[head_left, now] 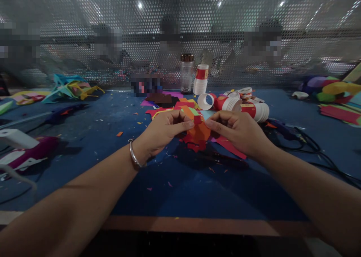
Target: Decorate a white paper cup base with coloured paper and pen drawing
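Observation:
My left hand (170, 127), with a silver bangle (134, 154) at the wrist, has thumb and index finger pinched on the left side of an orange and red paper cutout (200, 133). Opposite it, my right hand (235, 129) pinches the right side with thumb and fingertips. The cutout is held up just above the blue tabletop, its red notched lower edge towards me. Behind it lie loose coloured paper sheets (162, 99), partly hidden by my hands. Below my right hand, a red paper strip (231, 148) and a dark slim tool (225, 159) rest on the table.
Toppled paper cups (261, 112) lie behind my right hand. A cup stack (200, 80) and a glass jar (186, 74) stand near the perforated metal screen (158, 43). Glue guns, one purple (34, 151), and black cables (318, 151) lie at both sides. Paper scraps dot the blue table (183, 197).

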Tool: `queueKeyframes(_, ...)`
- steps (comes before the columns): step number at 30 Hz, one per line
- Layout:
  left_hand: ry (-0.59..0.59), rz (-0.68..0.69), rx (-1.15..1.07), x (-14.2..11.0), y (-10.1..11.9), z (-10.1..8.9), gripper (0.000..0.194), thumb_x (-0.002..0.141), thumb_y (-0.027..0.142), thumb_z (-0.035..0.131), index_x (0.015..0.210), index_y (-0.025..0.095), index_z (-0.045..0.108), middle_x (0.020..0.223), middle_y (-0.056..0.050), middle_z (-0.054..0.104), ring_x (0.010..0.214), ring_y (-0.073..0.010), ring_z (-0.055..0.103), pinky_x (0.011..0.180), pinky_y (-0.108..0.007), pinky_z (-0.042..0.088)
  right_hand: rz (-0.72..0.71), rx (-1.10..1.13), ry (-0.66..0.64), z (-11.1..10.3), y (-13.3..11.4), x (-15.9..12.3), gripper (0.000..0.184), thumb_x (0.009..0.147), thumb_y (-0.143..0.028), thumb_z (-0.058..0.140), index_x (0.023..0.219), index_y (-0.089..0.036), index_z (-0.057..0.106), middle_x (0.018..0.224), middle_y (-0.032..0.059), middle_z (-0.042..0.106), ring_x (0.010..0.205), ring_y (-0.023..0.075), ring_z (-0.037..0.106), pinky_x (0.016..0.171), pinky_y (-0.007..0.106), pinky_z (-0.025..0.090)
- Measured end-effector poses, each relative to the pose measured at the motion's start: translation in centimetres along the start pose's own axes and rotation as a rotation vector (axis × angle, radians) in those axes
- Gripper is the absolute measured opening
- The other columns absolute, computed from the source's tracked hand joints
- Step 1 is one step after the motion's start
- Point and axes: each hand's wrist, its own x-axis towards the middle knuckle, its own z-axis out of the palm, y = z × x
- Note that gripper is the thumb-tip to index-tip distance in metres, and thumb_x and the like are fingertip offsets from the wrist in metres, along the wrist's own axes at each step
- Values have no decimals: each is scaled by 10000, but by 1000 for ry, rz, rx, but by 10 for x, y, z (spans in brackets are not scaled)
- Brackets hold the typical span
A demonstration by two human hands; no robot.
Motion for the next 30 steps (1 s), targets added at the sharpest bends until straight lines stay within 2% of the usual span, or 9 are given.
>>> queueKeyframes(7,37,-27,4,1,-2,2,265,694,327,838,759,155,648,749,16,613,691,-96,545,664,-255,425,-47,-114,47,3,6,1,374,908,-508,630,769,-167,696,661,21,633,584,128,511,531,283,390)
queueKeyframes(14,38,-89,-66,1,0,2,179,718,251,798,705,156,647,717,21,609,676,-93,540,654,-249,416,-53,-90,24,6,6,0,328,929,-457,620,795,-168,695,697,26,653,619,132,537,559,282,410)
queueKeyframes(23,37,-124,-113,0,3,2,203,680,241,809,643,158,627,651,26,590,613,-85,505,597,-234,392,-53,-117,42,8,4,0,307,920,-426,623,765,-169,688,654,2,605,590,121,487,540,270,369)
queueKeyframes(30,22,-137,-103,1,3,1,244,650,279,837,629,168,621,670,14,605,637,-102,524,623,-253,402,-43,-63,38,9,2,-1,376,900,-506,641,727,-174,673,629,-7,578,568,117,464,527,277,349)
